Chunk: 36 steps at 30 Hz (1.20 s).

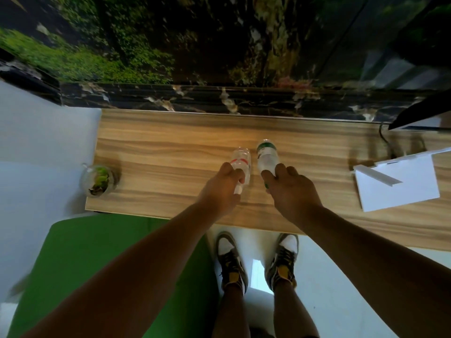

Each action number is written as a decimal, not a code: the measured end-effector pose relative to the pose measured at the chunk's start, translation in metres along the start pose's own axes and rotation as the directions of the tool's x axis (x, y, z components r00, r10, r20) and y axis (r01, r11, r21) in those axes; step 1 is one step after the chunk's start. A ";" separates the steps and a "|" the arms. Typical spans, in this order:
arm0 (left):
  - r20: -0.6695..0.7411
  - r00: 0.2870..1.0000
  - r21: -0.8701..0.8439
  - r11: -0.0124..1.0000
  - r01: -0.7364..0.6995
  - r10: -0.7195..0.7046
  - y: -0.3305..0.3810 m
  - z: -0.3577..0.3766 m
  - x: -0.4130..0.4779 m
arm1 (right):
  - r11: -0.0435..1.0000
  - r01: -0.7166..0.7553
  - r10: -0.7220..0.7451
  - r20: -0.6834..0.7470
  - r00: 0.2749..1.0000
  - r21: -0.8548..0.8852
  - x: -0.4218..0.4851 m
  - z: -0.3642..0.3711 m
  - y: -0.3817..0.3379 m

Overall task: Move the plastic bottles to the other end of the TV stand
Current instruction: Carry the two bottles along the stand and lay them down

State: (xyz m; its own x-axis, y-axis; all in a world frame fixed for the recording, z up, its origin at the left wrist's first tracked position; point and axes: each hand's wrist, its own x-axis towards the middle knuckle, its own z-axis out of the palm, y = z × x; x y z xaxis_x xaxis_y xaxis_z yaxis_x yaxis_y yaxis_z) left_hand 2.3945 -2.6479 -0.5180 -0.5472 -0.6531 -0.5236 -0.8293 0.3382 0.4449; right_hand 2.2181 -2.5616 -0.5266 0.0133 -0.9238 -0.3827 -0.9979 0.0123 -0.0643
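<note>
Two clear plastic bottles stand side by side near the middle of the wooden TV stand point(158, 152). The left one, a bottle with a red-and-white label point(241, 159), is gripped near its top by my left hand point(220, 189). The right one, a bottle with a green label point(267, 153), has my right hand point(290, 189) closed around its neck; a bit of green cap shows under my fingers. Whether the bottles touch the stand's surface I cannot tell.
A glass jar with a green plant point(98, 180) sits at the stand's left end. A white box point(397, 181) lies to the right, with a cable point(385, 140) and the TV's corner point(419, 115) behind it. A dark marble ledge point(219, 98) runs along the back. A green mat point(97, 264) covers the floor.
</note>
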 end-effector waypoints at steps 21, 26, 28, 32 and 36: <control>-0.060 0.997 0.075 0.996 -0.046 0.051 -0.064 0.147 0.028 | 0.998 0.037 -0.033 -0.073 0.997 0.047 0.009 0.152 -0.004; -0.098 0.989 0.047 0.993 -0.104 0.108 -0.071 0.157 0.030 | 0.990 0.049 -0.040 -0.066 0.997 0.129 0.013 0.162 0.002; -0.131 0.986 0.023 0.994 -0.104 0.106 -0.071 0.153 0.024 | 0.983 0.028 -0.017 -0.063 0.998 0.181 0.010 0.160 0.003; -0.225 0.971 -0.023 0.996 -0.087 0.080 -0.074 0.137 0.019 | 0.944 -0.048 0.072 -0.060 0.996 0.327 0.005 0.149 0.014; -0.046 0.995 -0.012 0.996 -0.093 0.093 -0.079 0.127 0.040 | 0.913 -0.096 0.085 0.046 0.995 0.396 0.023 0.147 0.028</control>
State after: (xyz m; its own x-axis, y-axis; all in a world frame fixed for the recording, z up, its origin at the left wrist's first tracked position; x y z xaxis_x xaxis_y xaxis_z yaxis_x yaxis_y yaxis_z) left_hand 2.4237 -2.6146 -0.6669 -0.6158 -0.6494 -0.4461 -0.7733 0.3897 0.5002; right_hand 2.1994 -2.5267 -0.6728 -0.0683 -0.9008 -0.4288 -0.8869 0.2516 -0.3873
